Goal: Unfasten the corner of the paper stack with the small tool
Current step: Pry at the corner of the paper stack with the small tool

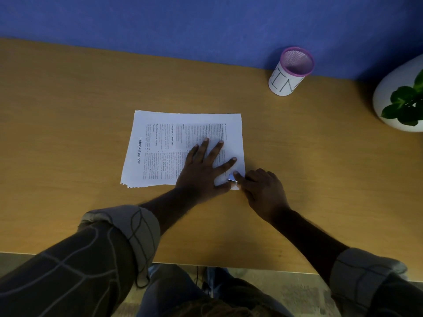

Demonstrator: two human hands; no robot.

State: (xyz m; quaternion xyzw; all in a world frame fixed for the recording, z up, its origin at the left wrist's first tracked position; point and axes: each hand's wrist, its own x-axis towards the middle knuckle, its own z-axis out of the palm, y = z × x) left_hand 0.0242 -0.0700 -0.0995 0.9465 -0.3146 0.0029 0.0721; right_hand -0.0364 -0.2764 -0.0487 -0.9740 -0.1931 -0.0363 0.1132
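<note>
A stack of printed white paper (pixel 160 147) lies on the wooden desk (pixel 68 133), turned sideways. My left hand (pixel 203 170) lies flat on its right half with the fingers spread, pressing the sheets down. My right hand (pixel 263 191) is at the stack's near right corner, fingers closed around a small metallic tool (pixel 232 178). The tool's shiny tip rests on the paper at that corner, between my left thumb and my right fingertips. The fastener itself is hidden under the tool and fingers.
A white pen cup with a pink mesh rim (pixel 290 72) stands at the back right, near the blue wall (pixel 206 24). A white pot with a green plant (pixel 400 99) sits at the far right edge. The desk's front edge runs just above my knees.
</note>
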